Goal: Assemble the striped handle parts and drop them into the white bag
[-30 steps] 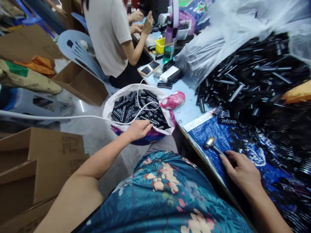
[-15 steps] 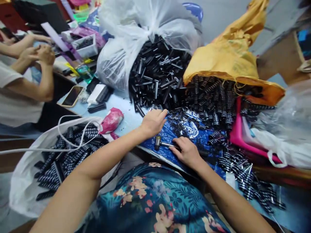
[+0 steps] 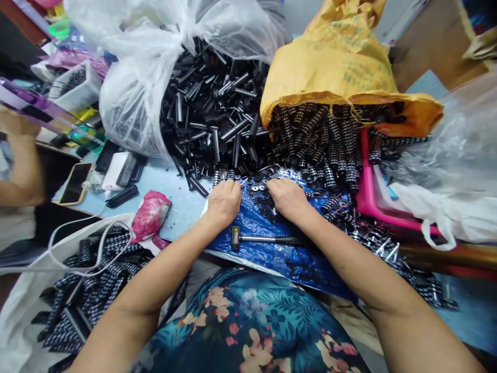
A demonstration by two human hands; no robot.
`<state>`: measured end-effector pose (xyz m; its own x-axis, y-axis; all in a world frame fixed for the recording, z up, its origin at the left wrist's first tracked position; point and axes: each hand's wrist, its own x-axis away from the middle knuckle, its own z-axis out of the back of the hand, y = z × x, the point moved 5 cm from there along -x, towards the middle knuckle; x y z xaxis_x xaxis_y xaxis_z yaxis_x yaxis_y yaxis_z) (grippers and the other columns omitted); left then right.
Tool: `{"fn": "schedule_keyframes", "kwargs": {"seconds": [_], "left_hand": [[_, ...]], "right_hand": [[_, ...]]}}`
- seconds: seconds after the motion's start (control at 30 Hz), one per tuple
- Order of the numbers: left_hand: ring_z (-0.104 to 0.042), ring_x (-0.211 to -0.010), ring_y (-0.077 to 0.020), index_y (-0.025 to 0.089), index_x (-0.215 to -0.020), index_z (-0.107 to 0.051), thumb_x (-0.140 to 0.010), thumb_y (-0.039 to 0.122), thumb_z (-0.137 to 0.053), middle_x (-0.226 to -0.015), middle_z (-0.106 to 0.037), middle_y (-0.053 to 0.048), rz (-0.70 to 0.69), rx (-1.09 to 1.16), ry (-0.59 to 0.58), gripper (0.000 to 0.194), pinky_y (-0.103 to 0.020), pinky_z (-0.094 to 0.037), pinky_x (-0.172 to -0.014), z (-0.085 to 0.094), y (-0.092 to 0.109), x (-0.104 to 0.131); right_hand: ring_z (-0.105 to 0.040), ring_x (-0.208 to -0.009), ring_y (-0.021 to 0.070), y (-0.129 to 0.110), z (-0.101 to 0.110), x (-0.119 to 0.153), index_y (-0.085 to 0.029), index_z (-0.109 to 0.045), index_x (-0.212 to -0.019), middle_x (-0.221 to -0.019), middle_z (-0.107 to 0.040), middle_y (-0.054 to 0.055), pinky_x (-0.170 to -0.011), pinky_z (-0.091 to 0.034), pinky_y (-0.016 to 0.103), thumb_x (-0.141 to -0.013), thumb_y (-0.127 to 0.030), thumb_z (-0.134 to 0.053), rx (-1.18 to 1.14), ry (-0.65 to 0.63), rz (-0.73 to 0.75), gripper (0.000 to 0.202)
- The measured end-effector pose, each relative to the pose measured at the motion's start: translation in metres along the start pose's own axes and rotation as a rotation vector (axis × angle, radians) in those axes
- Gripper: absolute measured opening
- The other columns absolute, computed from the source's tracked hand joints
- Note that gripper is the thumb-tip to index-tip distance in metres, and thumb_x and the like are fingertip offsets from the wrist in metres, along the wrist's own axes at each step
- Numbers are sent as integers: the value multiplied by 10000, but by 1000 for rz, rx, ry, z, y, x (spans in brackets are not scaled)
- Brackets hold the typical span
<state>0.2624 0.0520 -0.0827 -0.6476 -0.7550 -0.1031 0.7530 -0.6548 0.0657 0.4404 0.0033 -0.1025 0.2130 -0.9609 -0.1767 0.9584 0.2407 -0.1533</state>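
My left hand (image 3: 224, 203) is closed at the far side of the blue plastic sheet (image 3: 254, 215), beside some small ribbed cylinders. Whatever its fingers hold is hidden behind the knuckles. Across a narrow gap, my right hand (image 3: 288, 198) has its fingers pressed together. Its fingertips are close to two small round pieces (image 3: 258, 187) with pale centres; I cannot make out anything between them. A small hammer (image 3: 256, 239) lies on the sheet nearer to me, its head to the left and its dark handle end near my right wrist. Neither hand touches it.
Black tubes (image 3: 233, 129) spill from a clear plastic bag (image 3: 132, 103). Ribbed rollers (image 3: 330, 140) spill from a yellow sack (image 3: 330, 67), beside a pink bin (image 3: 365, 191). More rollers fill a white sack (image 3: 17, 311) at lower left. A phone (image 3: 75, 184) and another person's arm (image 3: 23, 160) are left.
My right hand has let go of the hammer and moved forward to the small round pieces. The hammer now lies on the sheet. My view has shifted to the right.
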Motion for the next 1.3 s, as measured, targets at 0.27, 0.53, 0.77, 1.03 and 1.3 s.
{"fn": "schedule_keyframes", "kwargs": {"seconds": [0.27,0.53,0.77,1.03,1.3], "left_hand": [[-556,-728,-132,190,-1315,-515,-872,448,-641,-860,-568,-23,484,1644,8,529,-276,-470,-662,1,-21,60],[-492,-453,-65,164,-978,-557,-846,532,-697,-735,-608,8,510,1926,-364,415,-178,-325,-380,4,35,56],[-489,-434,-44,140,-998,-614,-885,532,-650,-735,-632,2,398,1791,-396,409,-175,-323,-396,0,51,59],[-470,-423,-41,126,-949,-616,-867,525,-675,-701,-625,-2,426,1809,-387,411,-175,-301,-396,-4,54,58],[-468,-421,-51,178,-1182,-570,-844,514,-714,-685,-627,23,545,1886,-229,498,-171,-299,-398,-8,45,52]], "right_hand": [[-610,-814,244,-12,18,18,-232,-688,-1117,-987,-630,63,-757,-533,373,-1027,-398,-611,-933,248,-173,204],[-668,-850,205,-56,-3,43,-261,-642,-1028,-1004,-697,21,-699,-576,272,-802,-640,-857,-1835,246,-704,491],[-664,-993,224,-59,4,54,-264,-701,-1058,-1001,-700,21,-870,-590,335,-864,-565,-846,-1962,218,-628,387],[-652,-1001,232,-64,-1,60,-272,-715,-1051,-1017,-695,24,-896,-580,360,-861,-548,-856,-1904,214,-609,364],[-536,-1190,319,-8,18,43,-218,-640,-1227,-1300,-593,94,-1031,-458,506,-1069,-309,-565,-756,286,-240,197]]}}
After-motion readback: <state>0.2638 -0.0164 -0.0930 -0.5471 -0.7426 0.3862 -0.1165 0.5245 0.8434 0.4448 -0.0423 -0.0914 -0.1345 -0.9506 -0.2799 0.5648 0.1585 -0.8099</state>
